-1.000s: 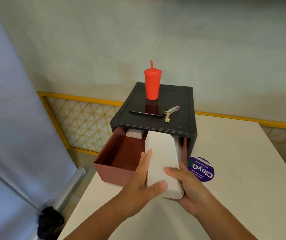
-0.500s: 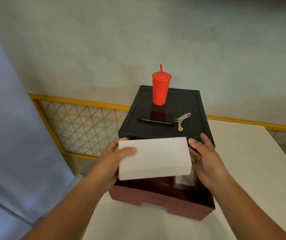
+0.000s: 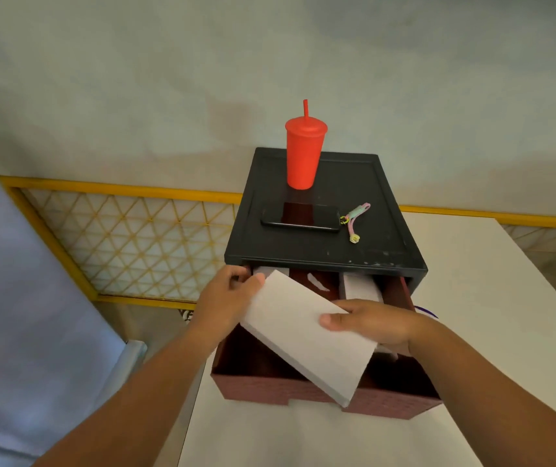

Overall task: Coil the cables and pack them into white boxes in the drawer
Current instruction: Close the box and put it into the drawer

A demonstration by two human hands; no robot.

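Box [image 3: 307,335], plain white, over drawer [image 3: 253,387], in left grip [image 3: 222,301], right grip [image 3: 377,323]

White box [image 3: 307,335] tilted over the open red drawer [image 3: 256,387], left hand [image 3: 224,303] and right hand [image 3: 371,323] gripping its ends.

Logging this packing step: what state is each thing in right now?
drawer: pulled out, open.
white box: tilted over the drawer, not set down.
left hand: grips the box's far corner.
right hand: grips its right edge, thumb on top.
second box: lying at the drawer's back right.
red cup: upright on the black cabinet, lidded.
phone: flat, screen dark.
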